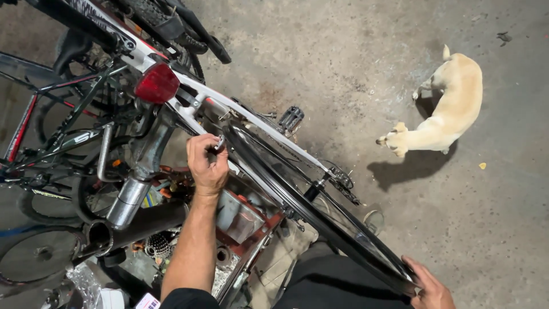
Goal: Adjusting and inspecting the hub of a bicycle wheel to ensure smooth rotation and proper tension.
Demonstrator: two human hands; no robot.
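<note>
Under hands point(207, 163), smooth black rim point(320, 220)

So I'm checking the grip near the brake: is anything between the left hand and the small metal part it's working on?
Nothing visible does. The left hand is already closed on the small metal part beside the wheel rim. The right hand rests on the tyre lower down, well apart.

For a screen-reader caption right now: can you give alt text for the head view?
A person's left hand grips a small metal part by a bicycle frame near its red reflector, while the right hand holds the rear wheel. A pale dog stands nearby.
</note>
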